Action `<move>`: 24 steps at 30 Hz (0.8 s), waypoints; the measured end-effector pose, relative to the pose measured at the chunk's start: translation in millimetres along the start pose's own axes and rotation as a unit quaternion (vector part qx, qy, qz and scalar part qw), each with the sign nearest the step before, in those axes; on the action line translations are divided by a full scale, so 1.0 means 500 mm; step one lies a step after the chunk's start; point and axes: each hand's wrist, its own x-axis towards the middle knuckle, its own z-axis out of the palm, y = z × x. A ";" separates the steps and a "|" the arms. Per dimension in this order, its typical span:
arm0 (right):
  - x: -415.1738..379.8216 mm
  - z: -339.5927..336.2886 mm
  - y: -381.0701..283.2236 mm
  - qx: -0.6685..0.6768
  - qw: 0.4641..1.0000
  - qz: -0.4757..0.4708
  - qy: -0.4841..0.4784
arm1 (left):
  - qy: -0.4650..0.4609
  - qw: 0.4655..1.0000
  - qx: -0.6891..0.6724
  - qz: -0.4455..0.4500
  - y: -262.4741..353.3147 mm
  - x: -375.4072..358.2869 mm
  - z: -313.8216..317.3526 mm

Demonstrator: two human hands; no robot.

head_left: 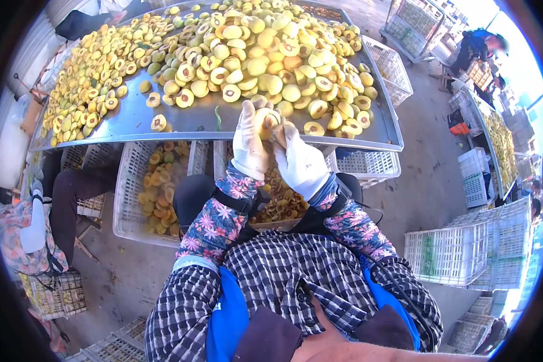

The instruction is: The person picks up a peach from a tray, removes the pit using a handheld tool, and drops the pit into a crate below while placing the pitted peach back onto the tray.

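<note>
Both my hands wear white gloves and meet at the front edge of the metal table [205, 120]. My left hand [250, 145] is closed around a yellow apricot half [265, 122], its fingers pointing up along the fruit. My right hand [300, 160] presses close against the same fruit, thumb and fingers pinched. Something small and dark shows at its fingertips; I cannot make out what it is. Just beyond my hands lies a large heap of halved apricots [259, 54], several with brown stones or hollows showing.
Below the table edge, a white crate [123, 199] holds apricot halves. Brownish fruit pieces [280, 199] lie in a container between my knees. A person in dark trousers [81, 187] sits at left. Stacked crates [446, 253] stand at right; another person [479, 57] works farther back.
</note>
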 end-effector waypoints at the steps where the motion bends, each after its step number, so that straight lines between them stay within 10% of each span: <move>1: -0.001 0.001 0.000 0.000 1.000 0.000 -0.001 | 0.001 1.000 -0.001 0.000 -0.001 -0.004 -0.001; 11: -0.038 0.012 0.078 0.097 0.988 -0.055 -0.111 | -0.111 0.974 0.193 -0.044 0.021 -0.002 -0.036; 13: -0.012 -0.044 0.050 0.397 0.853 0.213 -0.264 | -0.117 0.979 0.164 0.027 0.001 -0.017 -0.028; 14: -0.027 -0.025 0.074 0.347 0.892 0.113 -0.267 | -0.113 0.976 0.181 0.043 -0.011 -0.021 -0.031; 15: -0.024 -0.019 0.057 0.341 0.882 0.206 -0.253 | -0.109 0.973 0.197 0.059 -0.023 -0.021 -0.039; 17: -0.059 0.022 0.100 0.173 0.963 -0.017 -0.205 | -0.035 0.984 0.173 -0.026 -0.018 -0.014 -0.045; 21: -0.079 0.023 0.104 0.292 0.934 0.034 -0.204 | -0.080 0.957 0.254 -0.118 0.001 -0.002 -0.057; 22: -0.057 -0.017 0.073 0.479 0.787 0.226 -0.317 | -0.109 0.944 0.285 -0.127 0.007 -0.007 -0.047; 24: -0.048 -0.053 0.037 0.600 0.655 0.340 -0.309 | -0.147 0.952 0.248 -0.106 0.011 -0.019 -0.031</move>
